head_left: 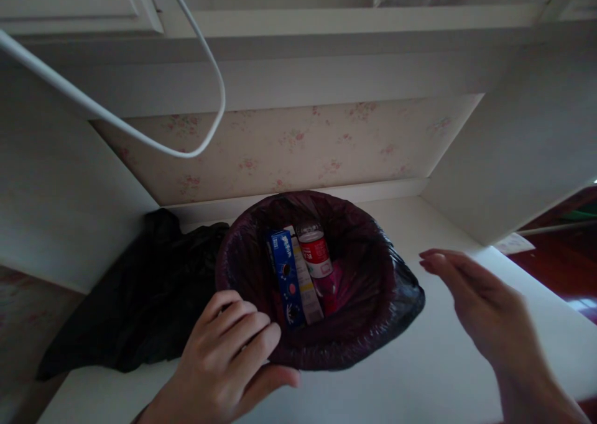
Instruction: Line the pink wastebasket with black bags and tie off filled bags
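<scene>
Curled at the near-left rim of a lined bin (326, 354), the left hand (221, 352) has its thumb stretched along the outside; from where I stand I can't tell whether it grips or merely rests there. My guess is that it steadies the bin. The right hand (489, 315) hangs over the right part of the white surface (387, 387), fingers extended, nothing visible in it, well apart from the rim.

The bin stands on that surface, its far side toward the back edge. Its dark liner (407, 296) is turned over the rim, probably so it won't slip inside. The mouth faces up, looking widest from left to right, and the liner bulges toward the right edge.

Inside, a blue box (290, 284), a pale carton (306, 287) and a red-labelled bottle (317, 253) lie side by side, their long axes running from far to near, the near ends slanting slightly right. Black plastic (140, 306) sprawls by the left edge, beside the bin.
</scene>
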`<action>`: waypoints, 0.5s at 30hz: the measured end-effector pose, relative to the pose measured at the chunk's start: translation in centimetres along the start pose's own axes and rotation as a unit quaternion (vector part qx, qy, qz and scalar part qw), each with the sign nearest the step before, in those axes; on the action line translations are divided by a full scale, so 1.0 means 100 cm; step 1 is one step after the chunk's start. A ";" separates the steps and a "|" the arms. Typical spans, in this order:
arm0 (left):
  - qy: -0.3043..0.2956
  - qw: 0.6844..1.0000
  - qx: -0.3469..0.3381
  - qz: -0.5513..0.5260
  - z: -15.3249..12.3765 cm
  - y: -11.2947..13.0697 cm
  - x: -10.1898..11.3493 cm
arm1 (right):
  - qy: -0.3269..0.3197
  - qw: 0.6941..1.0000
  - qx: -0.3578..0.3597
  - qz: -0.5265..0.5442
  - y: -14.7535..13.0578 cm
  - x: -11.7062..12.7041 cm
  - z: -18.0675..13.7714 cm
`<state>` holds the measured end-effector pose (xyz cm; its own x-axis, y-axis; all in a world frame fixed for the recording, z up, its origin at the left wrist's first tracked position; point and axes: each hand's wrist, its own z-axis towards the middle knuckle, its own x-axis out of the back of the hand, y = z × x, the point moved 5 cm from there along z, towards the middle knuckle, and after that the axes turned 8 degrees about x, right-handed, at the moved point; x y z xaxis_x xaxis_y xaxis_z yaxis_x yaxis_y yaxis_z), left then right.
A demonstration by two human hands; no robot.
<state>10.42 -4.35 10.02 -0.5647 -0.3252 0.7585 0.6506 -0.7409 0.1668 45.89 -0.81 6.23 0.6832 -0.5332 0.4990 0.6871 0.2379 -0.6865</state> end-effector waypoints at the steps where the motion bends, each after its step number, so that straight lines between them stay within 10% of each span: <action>1: 0.000 1.000 -0.004 0.004 0.001 0.001 0.001 | 0.026 0.999 0.037 -0.001 -0.018 0.001 0.010; 4: 0.004 1.000 -0.004 0.009 0.004 0.004 0.002 | -0.069 0.963 0.260 -0.005 -0.081 -0.022 0.041; 7: 0.000 1.000 -0.003 0.016 0.004 0.006 0.002 | -0.260 0.862 0.426 -0.091 -0.106 -0.064 0.063; 11: -0.005 1.000 0.000 0.017 0.004 0.007 0.002 | -0.417 0.770 0.443 -0.194 -0.080 -0.106 0.087; 15: -0.015 1.000 -0.001 0.002 0.003 0.005 0.003 | -0.444 0.771 0.414 -0.194 -0.069 -0.110 0.098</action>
<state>10.72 -4.68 10.55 -0.5461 -0.3104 0.7781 0.6519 -0.7408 0.1619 36.04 11.36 10.65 0.0334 -0.0162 0.9993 0.5538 0.8326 -0.0050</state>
